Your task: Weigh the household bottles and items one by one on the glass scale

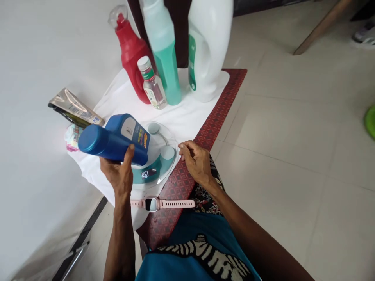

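Note:
My left hand (118,171) is closed around a blue bottle (114,139), held on its side with the cap pointing left, just above a round glass scale (164,156). The scale lies on a white cloth (187,113) and its small display is lit. My right hand (197,160) rests at the scale's right edge on a red patterned mat (222,105), fingers loosely curled with nothing in them. A pink smartwatch (159,203) lies flat below the scale, near my left wrist.
At the back of the cloth stand a red bottle (131,54), a small clear bottle (152,84), a tall green bottle (164,47) and a big white jug (209,43). A foil pouch (74,108) lies to the left. Tiled floor spreads to the right.

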